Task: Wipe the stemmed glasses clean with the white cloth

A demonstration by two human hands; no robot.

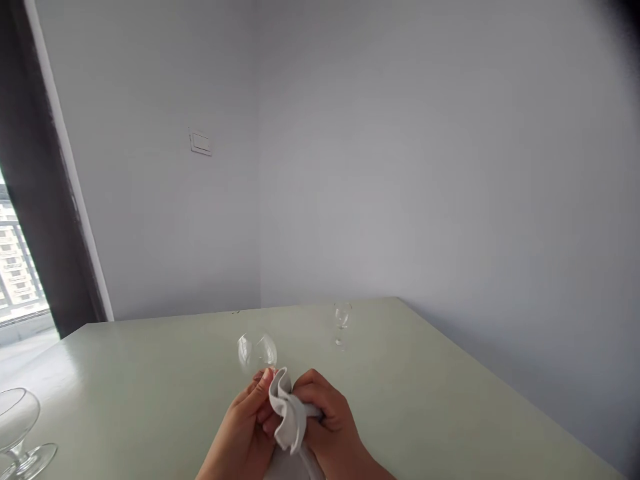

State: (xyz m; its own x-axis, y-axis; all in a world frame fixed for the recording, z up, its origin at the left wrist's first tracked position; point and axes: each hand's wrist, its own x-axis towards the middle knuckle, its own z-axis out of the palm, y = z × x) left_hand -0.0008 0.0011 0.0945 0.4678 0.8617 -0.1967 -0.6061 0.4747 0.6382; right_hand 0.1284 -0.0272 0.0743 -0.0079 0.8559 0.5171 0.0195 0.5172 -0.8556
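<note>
The person stood at a pale green table point(450, 413) pushed into the corner of a grey-walled room; both hands were drawn in close together near the table's front edge. The left hand point(245, 427) had its fingers curled shut around the lower part of a clear wine glass point(257, 351), the thumb pressed up beside the bowl; the bowl itself rose just above the fingertips, empty and tilted a little away from the person. The right hand point(327, 420) was closed on a bunched grey cloth point(289, 417); the cloth sat between the two hands, its folds pressed up against the glass where the stem would be, so the stem and foot were hidden from me. A tail of the cloth hung down below the wrists and out of sight.

Further back on the table, well apart from the hands, a second small stemmed glass point(342, 321) stood upright; at the far left edge another glass point(20, 430) stood, wide-bowled and only partly in view. A light switch point(201, 142) sat on the left wall; a dark curtain point(37, 187) hung beside a window point(15, 267) at the left.
</note>
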